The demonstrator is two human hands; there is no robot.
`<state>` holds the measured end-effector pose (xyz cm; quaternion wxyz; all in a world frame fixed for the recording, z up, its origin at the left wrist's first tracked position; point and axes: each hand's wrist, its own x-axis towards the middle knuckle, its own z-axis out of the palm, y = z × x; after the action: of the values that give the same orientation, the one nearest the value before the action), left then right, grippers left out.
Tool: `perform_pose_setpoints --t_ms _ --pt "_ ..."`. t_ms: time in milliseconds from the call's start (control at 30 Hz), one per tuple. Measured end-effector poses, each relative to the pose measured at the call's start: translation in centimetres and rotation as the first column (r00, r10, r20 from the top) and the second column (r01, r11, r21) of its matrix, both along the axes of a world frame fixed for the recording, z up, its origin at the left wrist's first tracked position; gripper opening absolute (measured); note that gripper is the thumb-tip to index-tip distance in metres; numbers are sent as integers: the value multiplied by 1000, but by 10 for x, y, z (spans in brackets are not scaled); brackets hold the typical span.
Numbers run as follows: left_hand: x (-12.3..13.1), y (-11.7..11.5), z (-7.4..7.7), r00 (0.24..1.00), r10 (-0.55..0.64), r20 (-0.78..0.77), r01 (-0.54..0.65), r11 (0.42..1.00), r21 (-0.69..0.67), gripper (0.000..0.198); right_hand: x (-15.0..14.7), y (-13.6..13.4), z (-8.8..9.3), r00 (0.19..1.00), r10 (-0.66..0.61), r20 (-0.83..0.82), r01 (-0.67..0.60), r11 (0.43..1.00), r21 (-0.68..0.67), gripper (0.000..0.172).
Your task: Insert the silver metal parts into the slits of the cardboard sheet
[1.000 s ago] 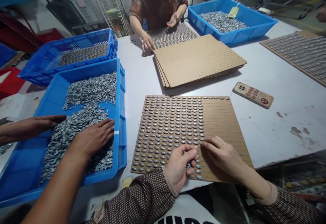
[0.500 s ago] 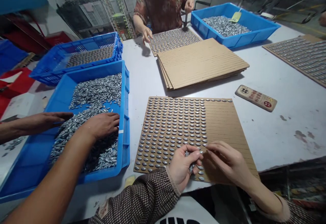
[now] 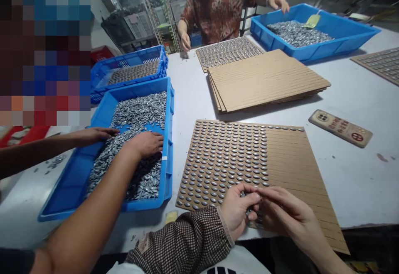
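Observation:
My left hand (image 3: 241,209) is closed around several small grey oval pieces (image 3: 248,211) with pointed ends, low over the front part of a cardboard sheet. My right hand (image 3: 291,214) meets it there, thumb and fingers pinched at the left hand's fingertips; anything between them is hidden. The grooved cardboard sheet (image 3: 296,170) lies under both hands. Rows of the same grey pieces (image 3: 227,153) cover its left and middle part, and the top row runs on to the right edge. Bare grooves show on the right part.
Another person's hands (image 3: 146,143) reach into a blue tray (image 3: 170,141) of loose pieces at left. Stacked cardboard sheets (image 3: 268,79) lie beyond mine, near a printed tag (image 3: 339,128). Across the table a person (image 3: 218,12) stands by a filled sheet (image 3: 229,52) and another blue tray (image 3: 349,41).
My right hand has come to my left hand's fingertips; before, they were slightly apart. The view has shifted left. The person opposite has moved a hand over the far blue tray.

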<state>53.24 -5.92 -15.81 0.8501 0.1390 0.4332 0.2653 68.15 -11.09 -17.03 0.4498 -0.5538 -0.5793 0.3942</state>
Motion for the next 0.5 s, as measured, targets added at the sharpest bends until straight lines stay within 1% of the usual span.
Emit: perform_pose_setpoints --t_ms 100,200,267,300,333,367,433,500 --pt "0 2 3 1000 -16 0 16 1000 2 35 6 -1 3 999 -10 39 9 1000 21 24" --pt "-6 13 13 999 -35 13 35 999 -7 30 15 -2 4 985 -126 117 122 992 40 19" --pt "-12 24 20 1000 16 26 -16 1000 7 25 23 -2 0 959 -199 202 188 979 75 15" --pt "-15 29 23 997 74 34 -75 997 30 23 27 -3 -3 946 -208 249 188 977 102 14" --pt "-17 34 25 991 123 52 -126 991 46 22 30 -3 -6 935 -195 297 161 978 135 13" --pt "-19 37 26 989 137 57 -140 990 37 21 33 -2 -11 924 -168 343 115 979 169 13" --pt "-20 38 26 992 119 41 -119 993 -2 20 35 -1 -20 894 -113 433 21 977 210 16" --pt "-18 36 23 997 77 17 -77 996 -37 18 34 1 -29 855 -84 511 -44 972 233 20"
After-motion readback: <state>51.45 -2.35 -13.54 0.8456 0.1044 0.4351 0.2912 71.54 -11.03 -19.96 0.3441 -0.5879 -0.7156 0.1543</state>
